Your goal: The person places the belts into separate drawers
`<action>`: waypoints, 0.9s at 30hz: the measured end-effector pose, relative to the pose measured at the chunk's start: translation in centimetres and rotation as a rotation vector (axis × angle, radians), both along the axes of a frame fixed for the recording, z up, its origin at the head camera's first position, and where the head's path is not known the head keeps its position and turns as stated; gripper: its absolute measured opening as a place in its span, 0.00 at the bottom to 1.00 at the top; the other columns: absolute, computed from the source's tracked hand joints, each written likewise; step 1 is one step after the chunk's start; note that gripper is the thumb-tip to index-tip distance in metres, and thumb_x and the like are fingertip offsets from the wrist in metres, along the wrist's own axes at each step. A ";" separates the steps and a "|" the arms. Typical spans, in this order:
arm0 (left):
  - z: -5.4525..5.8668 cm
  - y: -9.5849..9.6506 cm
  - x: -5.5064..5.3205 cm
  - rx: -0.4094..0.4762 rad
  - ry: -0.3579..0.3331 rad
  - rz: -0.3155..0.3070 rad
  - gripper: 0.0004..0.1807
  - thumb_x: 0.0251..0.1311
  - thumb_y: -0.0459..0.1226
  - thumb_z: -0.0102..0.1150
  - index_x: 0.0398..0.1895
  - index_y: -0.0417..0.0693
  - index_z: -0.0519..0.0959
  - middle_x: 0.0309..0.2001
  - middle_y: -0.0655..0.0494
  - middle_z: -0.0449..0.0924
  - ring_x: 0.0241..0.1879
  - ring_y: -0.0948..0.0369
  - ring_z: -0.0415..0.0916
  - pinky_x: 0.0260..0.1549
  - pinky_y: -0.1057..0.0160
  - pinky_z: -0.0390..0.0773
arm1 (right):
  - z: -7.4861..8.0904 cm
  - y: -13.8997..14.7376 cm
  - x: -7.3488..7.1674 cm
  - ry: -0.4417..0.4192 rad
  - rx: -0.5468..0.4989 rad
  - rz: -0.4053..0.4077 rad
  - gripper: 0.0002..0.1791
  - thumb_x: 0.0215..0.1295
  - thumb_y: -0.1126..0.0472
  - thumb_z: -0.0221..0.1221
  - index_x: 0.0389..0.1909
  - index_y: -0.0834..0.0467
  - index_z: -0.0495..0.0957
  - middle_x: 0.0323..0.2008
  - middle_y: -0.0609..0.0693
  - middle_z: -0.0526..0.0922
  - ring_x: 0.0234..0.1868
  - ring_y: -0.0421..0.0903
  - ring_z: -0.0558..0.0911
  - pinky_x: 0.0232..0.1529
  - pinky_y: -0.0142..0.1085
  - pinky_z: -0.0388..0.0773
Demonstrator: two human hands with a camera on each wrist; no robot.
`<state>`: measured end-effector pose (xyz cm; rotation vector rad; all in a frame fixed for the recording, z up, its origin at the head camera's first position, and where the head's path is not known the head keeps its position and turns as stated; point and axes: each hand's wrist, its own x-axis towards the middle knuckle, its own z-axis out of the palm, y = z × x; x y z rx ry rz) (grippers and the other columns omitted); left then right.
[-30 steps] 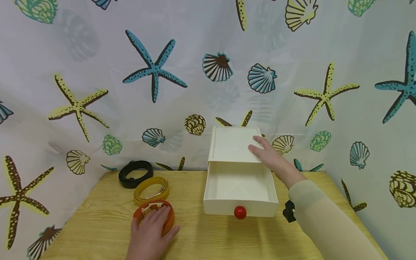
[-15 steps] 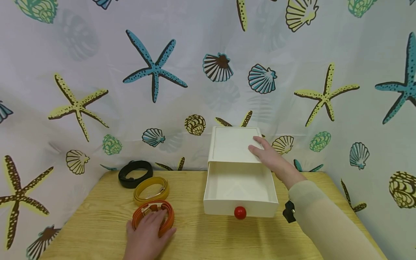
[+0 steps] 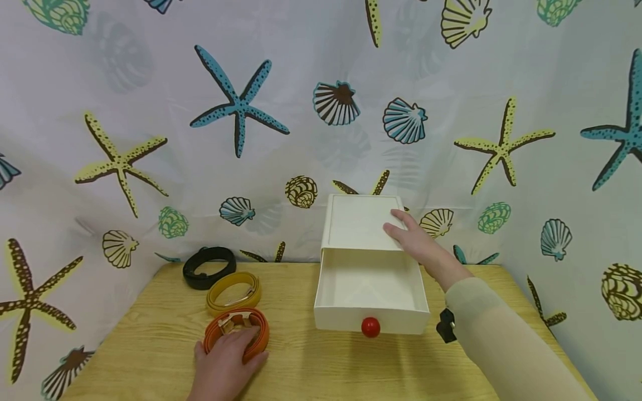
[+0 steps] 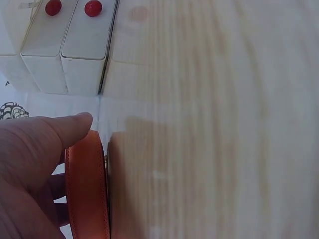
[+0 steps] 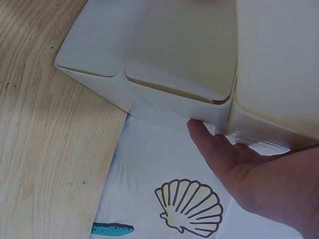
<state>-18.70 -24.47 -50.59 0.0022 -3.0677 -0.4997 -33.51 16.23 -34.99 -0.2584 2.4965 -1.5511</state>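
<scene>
An orange coiled belt (image 3: pixel 262 328) with a gold buckle lies at the front left of the table. My left hand (image 3: pixel 225 362) grips its near side, fingers reaching into the coil and thumb at the outside right. In the left wrist view, the thumb tip meets the rim of the orange coil (image 4: pixel 87 189). A white drawer cabinet (image 3: pixel 358 220) stands at centre right, its top drawer (image 3: pixel 346 319) pulled out with nothing inside. My right hand (image 3: pixel 423 242) rests on the cabinet's upper right edge, and its extended fingers (image 5: pixel 207 139) touch the side in the right wrist view.
Behind the orange belt lie a coiled yellow belt (image 3: pixel 213 295) and a coiled black belt (image 3: pixel 189 273). A red knob (image 3: pixel 370 327) juts from the open drawer. Two closed drawers (image 4: pixel 82 40) show below it. Patterned cloth (image 3: pixel 301 150) rises behind and beside the wooden table (image 3: pixel 145 345).
My left hand has drawn slightly down and left, its fingers curling further into the orange coil. The right hand and the cabinet stay where they were.
</scene>
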 end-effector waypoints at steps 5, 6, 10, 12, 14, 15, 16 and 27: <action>0.0 -0.2 -0.2 0.024 -0.008 -0.004 0.31 0.68 0.50 0.77 0.72 0.56 0.83 0.66 0.51 0.86 0.67 0.41 0.80 0.61 0.06 0.42 | 0.0 -0.1 -0.1 0.007 -0.004 0.002 0.43 0.89 0.40 0.49 0.92 0.48 0.42 0.90 0.61 0.38 0.87 0.66 0.46 0.82 0.67 0.50; -0.1 -0.3 -0.2 0.023 -0.008 -0.006 0.30 0.69 0.50 0.77 0.72 0.56 0.84 0.66 0.51 0.86 0.67 0.42 0.80 0.61 0.06 0.43 | 0.0 -0.1 -0.1 0.007 -0.004 0.003 0.43 0.89 0.40 0.49 0.92 0.48 0.42 0.90 0.61 0.38 0.87 0.66 0.46 0.82 0.67 0.50; -0.1 -0.4 -0.3 0.016 -0.007 -0.010 0.29 0.68 0.49 0.78 0.71 0.57 0.84 0.64 0.52 0.87 0.65 0.43 0.82 0.61 0.06 0.45 | 0.0 -0.1 0.0 0.009 0.004 0.009 0.43 0.89 0.40 0.48 0.92 0.48 0.41 0.90 0.61 0.37 0.88 0.66 0.44 0.82 0.67 0.49; -0.2 -0.5 -0.3 0.012 -0.004 -0.011 0.29 0.68 0.49 0.78 0.71 0.57 0.85 0.63 0.53 0.88 0.64 0.44 0.83 0.61 0.07 0.47 | 0.0 0.0 0.0 0.005 0.004 0.008 0.42 0.89 0.40 0.48 0.92 0.48 0.42 0.90 0.61 0.37 0.88 0.66 0.44 0.82 0.67 0.48; -0.2 -0.5 -0.3 0.012 0.001 -0.009 0.29 0.67 0.49 0.78 0.71 0.58 0.85 0.63 0.53 0.88 0.63 0.44 0.83 0.61 0.07 0.49 | 0.0 -0.1 0.0 0.002 0.004 0.006 0.42 0.89 0.40 0.48 0.92 0.47 0.42 0.90 0.60 0.37 0.88 0.66 0.44 0.82 0.68 0.48; -0.2 -0.5 -0.3 0.013 0.004 -0.007 0.29 0.67 0.50 0.79 0.70 0.59 0.85 0.62 0.53 0.88 0.63 0.43 0.83 0.61 0.08 0.50 | 0.0 -0.1 0.0 0.002 0.007 0.006 0.42 0.89 0.40 0.48 0.92 0.47 0.42 0.90 0.60 0.37 0.88 0.66 0.44 0.82 0.68 0.48; -0.2 -0.5 -0.3 0.015 0.007 -0.005 0.29 0.66 0.50 0.79 0.70 0.59 0.86 0.62 0.53 0.89 0.62 0.43 0.84 0.61 0.08 0.50 | 0.0 0.0 0.1 0.003 0.010 0.005 0.42 0.89 0.40 0.47 0.92 0.47 0.42 0.90 0.60 0.37 0.88 0.66 0.44 0.82 0.68 0.48; -0.3 -0.5 -0.3 0.028 0.032 0.017 0.26 0.66 0.50 0.80 0.67 0.61 0.88 0.58 0.56 0.91 0.59 0.47 0.86 0.62 0.11 0.53 | 0.1 -0.2 0.1 -0.001 0.002 -0.004 0.43 0.89 0.40 0.48 0.92 0.48 0.42 0.90 0.61 0.38 0.87 0.67 0.45 0.82 0.67 0.49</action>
